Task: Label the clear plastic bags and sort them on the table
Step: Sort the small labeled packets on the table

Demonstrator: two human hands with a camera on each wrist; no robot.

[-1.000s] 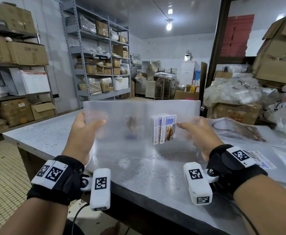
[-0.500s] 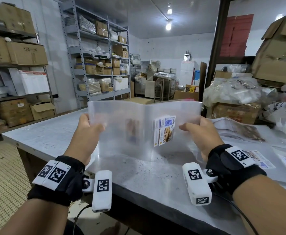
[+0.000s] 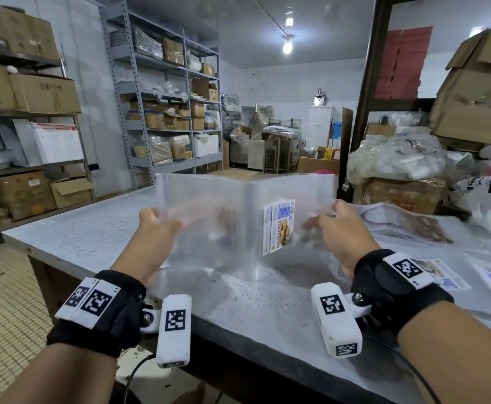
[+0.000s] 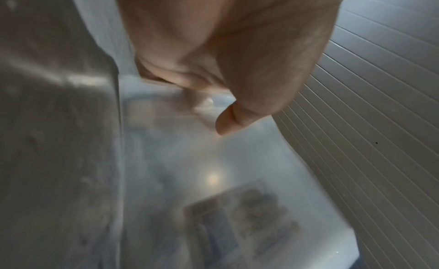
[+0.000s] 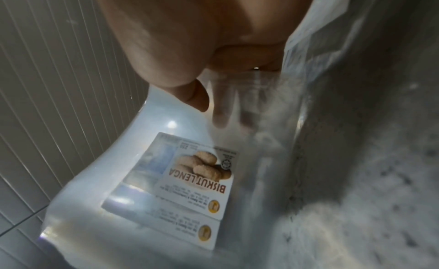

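A stack of clear plastic bags (image 3: 209,205) stands upright on the grey metal table (image 3: 92,228), bent along a vertical crease in its middle. A printed "Biskut Lenga" label (image 3: 278,225) is stuck on the right half. My left hand (image 3: 158,225) pinches the left edge, thumb in front and fingers behind the plastic. My right hand (image 3: 334,225) pinches the right edge the same way. The left wrist view shows the left hand (image 4: 228,122) on the blurred bags (image 4: 190,169). In the right wrist view the right hand (image 5: 197,98) is just above the label (image 5: 187,181).
Loose label sheets (image 3: 431,272) and a flat clear pack with brown print (image 3: 398,220) lie on the table to the right. Filled plastic sacks on cardboard boxes (image 3: 398,193) stand behind them. Metal shelves (image 3: 165,126) with boxes line the left wall.
Both hands have drawn slightly closer together. The bags, nearly flat a second ago, now fold away from me along a sharp middle crease.
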